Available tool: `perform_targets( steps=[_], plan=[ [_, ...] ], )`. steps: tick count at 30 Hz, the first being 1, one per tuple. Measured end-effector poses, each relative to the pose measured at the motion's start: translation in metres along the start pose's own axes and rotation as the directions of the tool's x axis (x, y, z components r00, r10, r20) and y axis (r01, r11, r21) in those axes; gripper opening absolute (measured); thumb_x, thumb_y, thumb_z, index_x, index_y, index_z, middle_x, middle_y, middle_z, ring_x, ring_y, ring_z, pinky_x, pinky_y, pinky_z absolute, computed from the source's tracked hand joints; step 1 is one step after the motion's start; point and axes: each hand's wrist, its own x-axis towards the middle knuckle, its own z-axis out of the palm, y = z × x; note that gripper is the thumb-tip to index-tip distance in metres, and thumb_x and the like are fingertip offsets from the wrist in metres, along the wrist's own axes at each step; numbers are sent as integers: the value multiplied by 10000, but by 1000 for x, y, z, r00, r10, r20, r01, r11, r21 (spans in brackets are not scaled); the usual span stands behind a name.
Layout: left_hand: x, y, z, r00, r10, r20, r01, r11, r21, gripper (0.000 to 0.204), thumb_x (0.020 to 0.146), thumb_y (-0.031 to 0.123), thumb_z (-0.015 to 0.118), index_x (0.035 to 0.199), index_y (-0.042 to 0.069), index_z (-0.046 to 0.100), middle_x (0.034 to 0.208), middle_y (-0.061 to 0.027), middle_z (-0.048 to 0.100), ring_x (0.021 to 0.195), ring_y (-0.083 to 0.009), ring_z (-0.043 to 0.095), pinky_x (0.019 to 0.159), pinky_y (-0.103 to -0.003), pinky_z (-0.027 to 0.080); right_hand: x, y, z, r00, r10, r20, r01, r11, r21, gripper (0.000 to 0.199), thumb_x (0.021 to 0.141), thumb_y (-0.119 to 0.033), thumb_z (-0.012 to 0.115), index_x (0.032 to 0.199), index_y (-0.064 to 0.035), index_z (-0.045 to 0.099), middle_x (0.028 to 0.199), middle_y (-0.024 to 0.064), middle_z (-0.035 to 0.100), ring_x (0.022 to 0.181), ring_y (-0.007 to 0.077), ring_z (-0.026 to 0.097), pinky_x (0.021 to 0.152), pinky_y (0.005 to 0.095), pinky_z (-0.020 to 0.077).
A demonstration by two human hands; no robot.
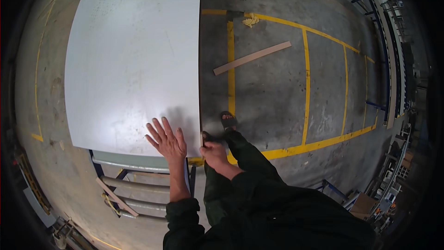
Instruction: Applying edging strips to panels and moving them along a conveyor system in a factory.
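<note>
A large white board (134,65) lies flat on the left, its long right edge running away from me. My left hand (170,144) is over the board's near right part, fingers spread, holding nothing. Beside the near end of that right edge, my right hand (215,154) is closed, with its fingers curled in. A narrow tan strip (201,139) shows at the board edge just beyond the fingertips. Whether the fist grips this strip, the board edge or something else is hidden.
A roller stand (138,188) supports the board's near end, with a wooden strip (116,197) across it. On the floor to the right lie another flat strip (252,58), a crumpled yellow scrap (251,20) and yellow floor lines (306,88). Racks (391,65) line the far right.
</note>
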Motion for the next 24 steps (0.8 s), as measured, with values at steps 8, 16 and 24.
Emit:
perform_targets(
  steps=[8, 16, 24],
  plan=[
    [3, 2, 34, 971, -146, 191, 141, 989, 37, 717, 1028, 499, 444, 1614, 110, 302, 1686, -213, 185, 1563, -445, 93, 1226, -625, 34, 3, 1, -10, 998, -34, 47, 31, 998, 63, 190, 914, -180, 692, 1026, -32, 733, 781, 47, 683, 731, 116, 625, 696, 312, 505],
    [-15, 2, 37, 964, -242, 108, 232, 968, 100, 707, 1036, 457, 449, 1598, 53, 305, 1681, -220, 198, 1556, -460, 108, 1228, -613, 69, 0, -23, -24, 996, -17, 86, 29, 990, -135, 327, 903, -383, 630, 944, -66, 698, 919, 194, 693, 899, 397, 676, 753, 478, 526],
    [83, -88, -49, 820, -457, -346, 468, 882, -57, 746, 1053, 469, 444, 1617, 33, 225, 1690, -206, 172, 1565, -419, 113, 1250, -562, 63, 26, -19, -11, 999, -35, -17, 30, 968, -248, 386, 859, -352, 774, 877, 30, 723, 777, 137, 729, 757, 237, 713, 714, 379, 529]
  ],
)
